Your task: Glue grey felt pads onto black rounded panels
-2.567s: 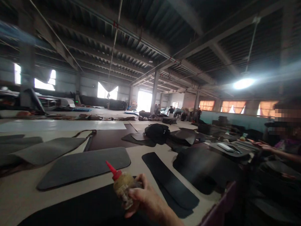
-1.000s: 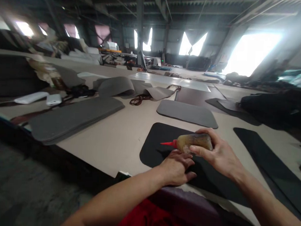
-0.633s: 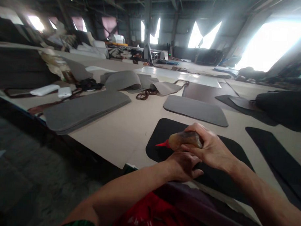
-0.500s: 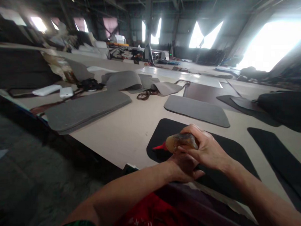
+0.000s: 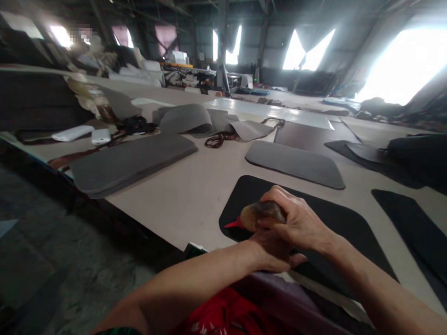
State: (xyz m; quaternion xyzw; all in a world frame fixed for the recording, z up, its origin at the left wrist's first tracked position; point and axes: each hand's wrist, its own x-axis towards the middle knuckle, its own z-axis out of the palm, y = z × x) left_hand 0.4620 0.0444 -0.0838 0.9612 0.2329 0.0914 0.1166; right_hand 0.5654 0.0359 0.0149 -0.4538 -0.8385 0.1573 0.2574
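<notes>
My right hand [image 5: 298, 219] is closed around an amber squeeze bottle [image 5: 249, 217] with a red pointed nozzle [image 5: 233, 223]. The bottle is tipped over, its nozzle pointing left and down at the left end of a black panel with rounded corners [image 5: 339, 218]. Whether the tip touches the surface I cannot tell. Below the bottle, my left hand [image 5: 274, 252] lies low over the panel's near edge, with one digit stretched out to the right. Its other fingers are largely hidden behind my right hand and the bottle.
Beyond the black panel lies a grey panel [image 5: 295, 162]. A stack of grey panels [image 5: 135, 162] sits at the table's left edge. Curled grey pieces [image 5: 186, 120] and dark cords [image 5: 217, 139] lie farther back. Dark strips [image 5: 412, 228] and a black bag-like item [image 5: 425, 157] are at right.
My right hand and the bottle have shifted slightly left and down, carrying the red nozzle closer to the black panel's left, near corner. My left hand stays in about the same place.
</notes>
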